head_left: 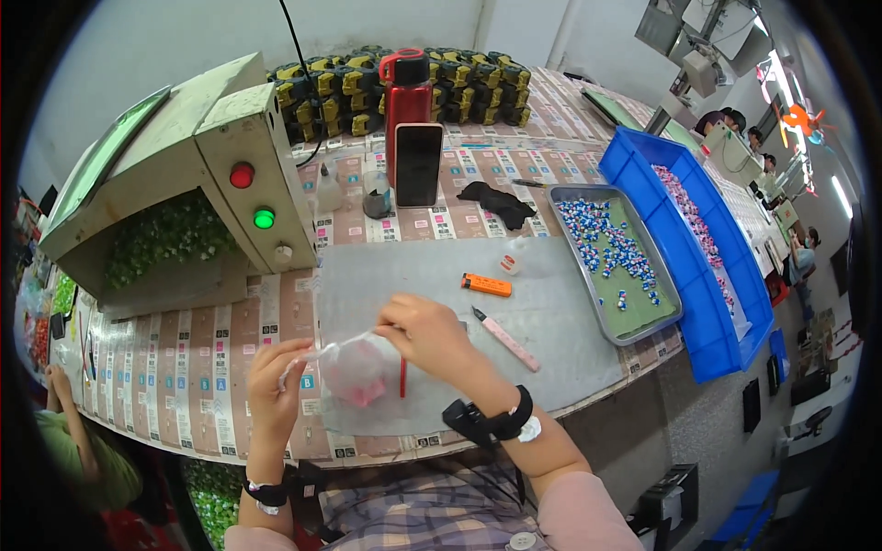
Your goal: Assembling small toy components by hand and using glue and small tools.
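Note:
A clear plastic bag [356, 369] with something pinkish inside hangs between my two hands, low over the grey mat [367, 266]. My left hand [276, 375] pinches one side of its top edge. On the opposite side, my right hand [424, 338] is closed on the same edge, pulling the plastic taut. A thin red stick [402, 377] lies on the mat below my right hand. Farther right on the mat are a pink pen-shaped tool [505, 338] with a dark tip, an orange block [487, 285] and a small clear container [509, 264] with red bits.
A metal tray [602, 317] of small blue, white and red pieces stands right, beside blue bins [675, 248] holding pink pieces. Behind the mat stand a phone [418, 165], a red flask [404, 101] and a black cloth [498, 204]. A metal machine [234, 138] occupies the left.

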`<action>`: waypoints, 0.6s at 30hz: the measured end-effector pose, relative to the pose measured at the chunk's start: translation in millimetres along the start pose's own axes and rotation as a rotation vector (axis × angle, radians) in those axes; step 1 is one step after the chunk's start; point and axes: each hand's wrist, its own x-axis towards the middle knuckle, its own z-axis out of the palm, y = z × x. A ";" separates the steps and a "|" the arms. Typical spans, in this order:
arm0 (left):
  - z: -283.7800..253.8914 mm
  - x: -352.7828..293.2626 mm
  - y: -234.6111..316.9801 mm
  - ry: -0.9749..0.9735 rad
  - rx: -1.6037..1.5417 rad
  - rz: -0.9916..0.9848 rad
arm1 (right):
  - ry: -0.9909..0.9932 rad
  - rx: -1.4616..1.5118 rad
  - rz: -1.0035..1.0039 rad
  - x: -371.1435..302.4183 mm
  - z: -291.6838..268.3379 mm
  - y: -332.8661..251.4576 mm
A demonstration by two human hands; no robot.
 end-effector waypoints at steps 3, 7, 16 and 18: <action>3.1 -17.3 -21.9 -0.006 -0.644 -0.372 | -0.118 0.068 0.089 -4.3 9.6 10.7; 11.2 -11.5 -28.9 -0.183 -1.187 -0.343 | -0.003 0.424 -0.134 6.6 6.5 -18.5; 18.4 -10.8 -4.7 -0.335 -0.618 -0.359 | -0.142 0.542 -0.008 11.2 12.8 -39.7; 19.7 -8.8 -5.8 -0.269 -0.677 -0.393 | -0.116 0.526 -0.026 9.7 13.2 -39.4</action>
